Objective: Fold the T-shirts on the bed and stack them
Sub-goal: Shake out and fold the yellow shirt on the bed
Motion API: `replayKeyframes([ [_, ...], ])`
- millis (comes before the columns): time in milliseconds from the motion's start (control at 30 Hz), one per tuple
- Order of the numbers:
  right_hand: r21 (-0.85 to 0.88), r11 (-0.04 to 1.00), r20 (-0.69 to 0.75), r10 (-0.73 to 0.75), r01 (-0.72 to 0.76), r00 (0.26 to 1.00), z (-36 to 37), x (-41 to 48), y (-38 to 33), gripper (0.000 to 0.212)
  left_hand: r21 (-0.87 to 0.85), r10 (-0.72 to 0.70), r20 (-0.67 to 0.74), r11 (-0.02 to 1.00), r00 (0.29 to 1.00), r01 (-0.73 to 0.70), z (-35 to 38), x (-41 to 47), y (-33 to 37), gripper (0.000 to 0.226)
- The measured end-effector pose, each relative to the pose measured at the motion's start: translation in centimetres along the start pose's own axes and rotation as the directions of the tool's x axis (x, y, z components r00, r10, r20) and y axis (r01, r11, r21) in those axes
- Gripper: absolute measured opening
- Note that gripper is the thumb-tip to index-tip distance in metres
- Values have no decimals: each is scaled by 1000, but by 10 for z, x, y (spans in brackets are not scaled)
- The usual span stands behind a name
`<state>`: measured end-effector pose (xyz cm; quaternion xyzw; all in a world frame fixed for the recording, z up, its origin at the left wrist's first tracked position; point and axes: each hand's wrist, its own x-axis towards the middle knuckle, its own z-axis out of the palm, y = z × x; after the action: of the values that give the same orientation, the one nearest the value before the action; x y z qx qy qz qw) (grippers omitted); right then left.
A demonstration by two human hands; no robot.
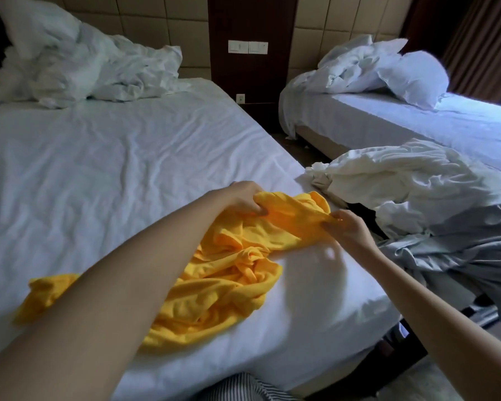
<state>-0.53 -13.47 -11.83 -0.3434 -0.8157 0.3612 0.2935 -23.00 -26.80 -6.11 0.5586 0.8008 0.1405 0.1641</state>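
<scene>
Head view. The left hand (245,198) grasps a bunched fold of the yellow T-shirt (229,270), fingers curled round the fabric at the garment's far end. The right hand (350,230), just right of the left hand, pinches the same far end between thumb and fingers. A short span of fabric runs between the two hands.

The T-shirt lies crumpled on the bed (99,169), trailing from both hands back toward the person. One part passes under the left forearm and shows again on its left side.

White linen (402,180) is heaped beyond the right hand. Grey fabric (460,241) lies to the right of that hand. Rumpled bedding (84,68) sits well beyond the left hand. A second bed (417,120) with a pillow (414,79) stands far beyond the right hand.
</scene>
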Motion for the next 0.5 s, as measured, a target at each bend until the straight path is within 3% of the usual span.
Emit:
replayKeyframes([
  [100, -35, 999, 32, -25, 26, 999, 1, -5, -30, 17, -148, 36, -98, 988, 995, -51, -27, -40, -17, 13],
  [167, -43, 999, 176, 21, -14, 984, 9, -8, -56, 15, -141, 27, -143, 989, 989, -47, -47, -72, -31, 23],
  [233, -156, 988, 286, 35, 11, 957, 23, -12, -78, 17, -109, 12, -153, 994, 988, -29, -63, -103, -49, 23],
  [333, -300, 944, 295, -48, 140, 954, 44, -24, -116, 27, -36, -52, -175, 998, 983, 46, -85, -153, -76, 21],
  [433, -217, 951, 282, -154, 219, 947, 58, -39, -158, 23, 21, -172, -200, 984, 965, 179, -105, -207, -105, 15],
  [500, -99, 973, 312, -169, 209, 935, 70, -47, -184, 18, -2, -277, -166, 960, 946, 281, -117, -244, -126, 30],
])
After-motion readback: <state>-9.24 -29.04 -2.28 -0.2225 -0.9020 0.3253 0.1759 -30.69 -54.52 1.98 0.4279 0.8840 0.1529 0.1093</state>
